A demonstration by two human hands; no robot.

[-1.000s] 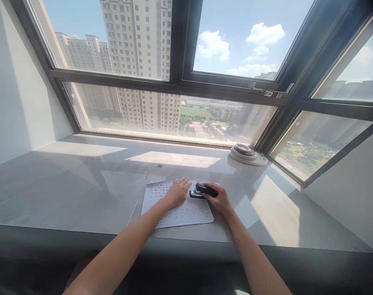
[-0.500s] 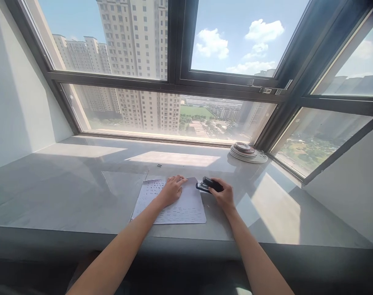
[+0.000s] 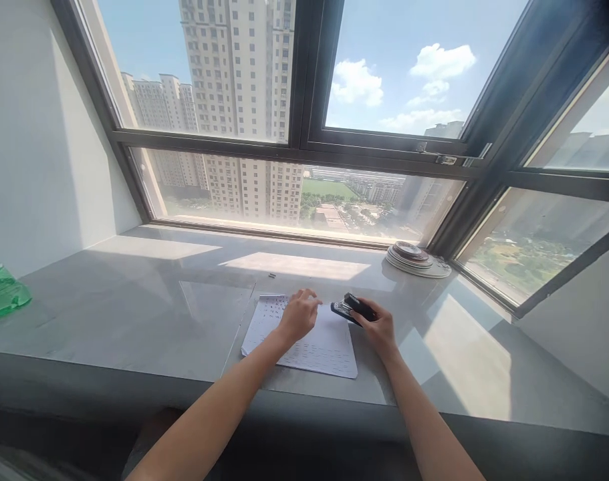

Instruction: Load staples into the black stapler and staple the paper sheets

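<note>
A printed sheet of paper (image 3: 324, 347) lies flat on the grey stone window ledge (image 3: 134, 321). My left hand (image 3: 299, 315) rests on the sheet's upper part, its fingers bent and pressing the paper down. My right hand (image 3: 379, 327) is closed around a black stapler (image 3: 357, 308), whose nose points left at the sheet's upper right corner. Whether the stapler's jaws are around the paper's edge is hard to tell.
A stack of round plates or coasters (image 3: 417, 259) sits at the back right by the window frame. A green plastic bottle (image 3: 1, 290) lies at the far left edge. A small dark bit (image 3: 272, 275) lies behind the paper. Large windows rise behind the ledge.
The stapler in my right hand went from over the sheet to its upper right corner. My left hand's fingers curled more on the paper. The view shifted, bringing the green bottle in.
</note>
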